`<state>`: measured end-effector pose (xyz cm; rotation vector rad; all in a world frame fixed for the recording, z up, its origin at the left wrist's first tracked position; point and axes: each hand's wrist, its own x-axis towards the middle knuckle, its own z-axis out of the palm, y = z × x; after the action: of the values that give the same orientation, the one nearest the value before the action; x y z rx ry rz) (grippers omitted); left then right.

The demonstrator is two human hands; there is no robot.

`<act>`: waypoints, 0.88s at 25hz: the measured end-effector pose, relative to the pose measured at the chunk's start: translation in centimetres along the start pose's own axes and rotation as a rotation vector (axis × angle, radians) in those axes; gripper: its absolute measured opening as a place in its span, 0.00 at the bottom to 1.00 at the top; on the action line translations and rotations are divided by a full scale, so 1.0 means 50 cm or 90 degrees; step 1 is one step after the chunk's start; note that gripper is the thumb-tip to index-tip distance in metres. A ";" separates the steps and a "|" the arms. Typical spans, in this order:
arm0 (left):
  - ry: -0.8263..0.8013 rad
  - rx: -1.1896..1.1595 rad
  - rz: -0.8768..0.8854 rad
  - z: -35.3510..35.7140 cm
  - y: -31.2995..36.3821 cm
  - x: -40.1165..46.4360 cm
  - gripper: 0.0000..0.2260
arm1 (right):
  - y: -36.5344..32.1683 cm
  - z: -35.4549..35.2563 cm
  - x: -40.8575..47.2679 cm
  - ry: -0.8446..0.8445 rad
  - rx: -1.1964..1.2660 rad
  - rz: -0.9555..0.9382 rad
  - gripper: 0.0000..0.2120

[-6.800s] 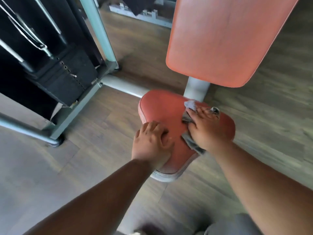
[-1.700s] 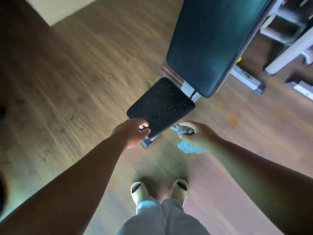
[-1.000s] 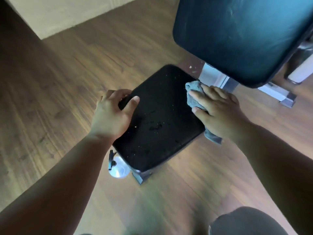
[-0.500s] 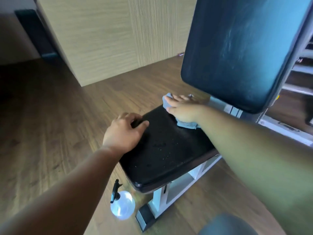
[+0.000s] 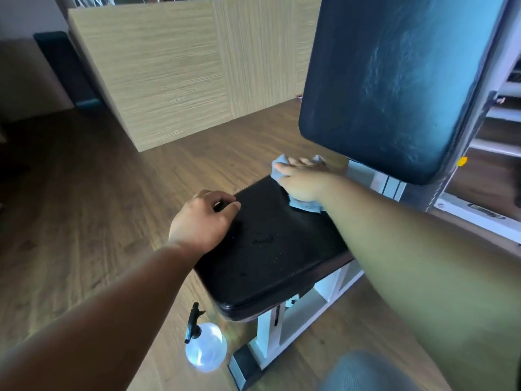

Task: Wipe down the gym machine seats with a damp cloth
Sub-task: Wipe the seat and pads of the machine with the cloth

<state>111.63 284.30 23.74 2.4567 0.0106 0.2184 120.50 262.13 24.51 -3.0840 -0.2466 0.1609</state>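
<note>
A black padded seat (image 5: 270, 255) on a white frame stands in the middle, speckled with water droplets. My left hand (image 5: 201, 222) grips its left edge, thumb on top and fingers curled over the side. My right hand (image 5: 301, 179) lies flat with straight fingers on a grey-blue cloth (image 5: 306, 205), pressing it onto the seat's far corner. The cloth shows in front of the fingertips and below the wrist. Above stands the dark backrest pad (image 5: 394, 80) with faint smear marks.
A clear spray bottle (image 5: 204, 345) with a black trigger stands on the wooden floor by the seat's front left foot. A light wood-panelled wall (image 5: 183, 69) rises behind. White machine frame bars (image 5: 479, 215) run at the right. My knee shows at the bottom right.
In the last half second my right hand has stayed on the cloth at the seat's far corner and my left hand has kept its grip. The view has come slightly closer.
</note>
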 end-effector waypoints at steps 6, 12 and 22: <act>0.005 -0.010 -0.008 0.001 -0.008 0.003 0.10 | 0.009 0.043 -0.208 0.077 0.070 -0.300 0.37; 0.004 -0.006 -0.011 0.000 -0.011 0.010 0.13 | 0.035 0.015 -0.080 0.029 0.000 -0.017 0.24; 0.000 -0.010 -0.009 -0.002 -0.011 0.010 0.15 | 0.055 0.041 -0.226 0.117 0.103 -0.035 0.23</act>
<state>112.12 284.79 23.54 2.4399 0.0255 0.2110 109.64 257.66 23.46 -2.9027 -0.2948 -0.0985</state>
